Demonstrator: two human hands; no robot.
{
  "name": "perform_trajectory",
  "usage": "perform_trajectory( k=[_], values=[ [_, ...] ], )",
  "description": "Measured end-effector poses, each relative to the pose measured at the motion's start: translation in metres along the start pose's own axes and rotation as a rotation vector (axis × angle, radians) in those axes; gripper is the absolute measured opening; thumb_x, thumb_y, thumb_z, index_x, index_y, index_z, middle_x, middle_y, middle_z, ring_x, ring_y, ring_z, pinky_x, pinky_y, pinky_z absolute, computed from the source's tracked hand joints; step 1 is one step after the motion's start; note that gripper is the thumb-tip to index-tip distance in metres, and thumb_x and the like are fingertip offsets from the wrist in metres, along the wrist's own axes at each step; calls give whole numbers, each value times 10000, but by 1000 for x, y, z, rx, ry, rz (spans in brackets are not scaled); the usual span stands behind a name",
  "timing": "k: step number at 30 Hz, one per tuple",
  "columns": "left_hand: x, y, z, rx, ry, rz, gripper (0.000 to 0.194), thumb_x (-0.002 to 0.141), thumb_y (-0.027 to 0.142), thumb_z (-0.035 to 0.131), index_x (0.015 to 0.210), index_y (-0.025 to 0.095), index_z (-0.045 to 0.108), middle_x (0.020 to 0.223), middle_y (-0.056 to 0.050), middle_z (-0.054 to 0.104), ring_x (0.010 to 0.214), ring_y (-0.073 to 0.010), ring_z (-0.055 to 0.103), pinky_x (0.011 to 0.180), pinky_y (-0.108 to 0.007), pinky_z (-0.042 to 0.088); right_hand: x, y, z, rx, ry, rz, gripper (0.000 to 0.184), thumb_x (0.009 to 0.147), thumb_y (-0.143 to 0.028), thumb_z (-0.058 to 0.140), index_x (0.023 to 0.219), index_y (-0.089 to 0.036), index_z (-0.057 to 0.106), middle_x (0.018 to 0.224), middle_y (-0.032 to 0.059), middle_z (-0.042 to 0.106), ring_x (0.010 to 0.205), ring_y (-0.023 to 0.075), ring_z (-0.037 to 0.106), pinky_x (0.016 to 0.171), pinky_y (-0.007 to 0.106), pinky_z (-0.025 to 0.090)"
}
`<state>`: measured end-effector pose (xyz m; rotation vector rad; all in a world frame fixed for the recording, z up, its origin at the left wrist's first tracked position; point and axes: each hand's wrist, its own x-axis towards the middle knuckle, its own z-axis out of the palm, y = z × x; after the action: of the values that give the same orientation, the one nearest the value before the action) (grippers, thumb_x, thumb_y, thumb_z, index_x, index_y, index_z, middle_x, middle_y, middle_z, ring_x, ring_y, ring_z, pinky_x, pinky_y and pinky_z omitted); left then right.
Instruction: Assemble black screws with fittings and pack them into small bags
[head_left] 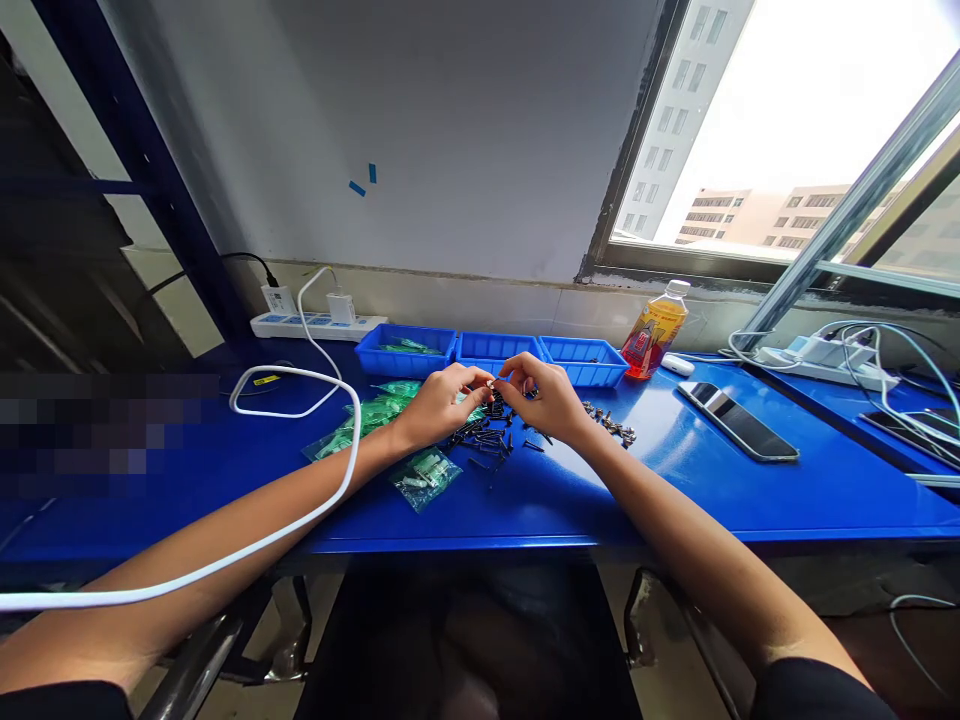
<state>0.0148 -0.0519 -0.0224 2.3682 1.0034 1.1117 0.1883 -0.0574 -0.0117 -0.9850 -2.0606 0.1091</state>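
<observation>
My left hand (pixel 448 402) and my right hand (pixel 546 398) meet fingertip to fingertip over a heap of black screws (pixel 486 438). Both are closed in a pinch around something small and pale, too tiny to name. Left of the screws lie several clear bags with green contents (pixel 375 408), partly behind my left hand. A small clear bag with white and green pieces (pixel 426 478) rests nearer the table edge. Small metal fittings (pixel 615 428) are scattered to the right of my right hand.
Three blue bins (pixel 585 362) line the wall; the left one holds green bags. A bottle (pixel 656 330) and a phone (pixel 739 422) sit to the right. Power strips (pixel 319 327) stand at both sides. A white cable (pixel 225 553) loops across my left forearm.
</observation>
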Motion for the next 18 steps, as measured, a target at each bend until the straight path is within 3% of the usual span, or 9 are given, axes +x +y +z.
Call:
perform_trajectory(
  k=[8, 18],
  values=[
    [0, -5, -4, 266, -19, 215, 234, 896, 241, 412, 969, 164, 620, 899, -64, 670, 897, -194, 573, 834, -322, 462, 0, -1, 0, 28, -29, -24, 69, 747, -247, 509, 711, -206, 466, 553, -48, 501, 503, 82, 436, 532, 202, 352],
    [0, -5, -4, 307, -3, 266, 228, 901, 212, 411, 972, 150, 619, 889, -67, 673, 875, -193, 568, 811, -315, 461, -1, -1, 0, 26, -36, -43, 37, 750, -240, 483, 748, -204, 477, 549, -51, 483, 495, 83, 427, 527, 203, 347]
  ],
)
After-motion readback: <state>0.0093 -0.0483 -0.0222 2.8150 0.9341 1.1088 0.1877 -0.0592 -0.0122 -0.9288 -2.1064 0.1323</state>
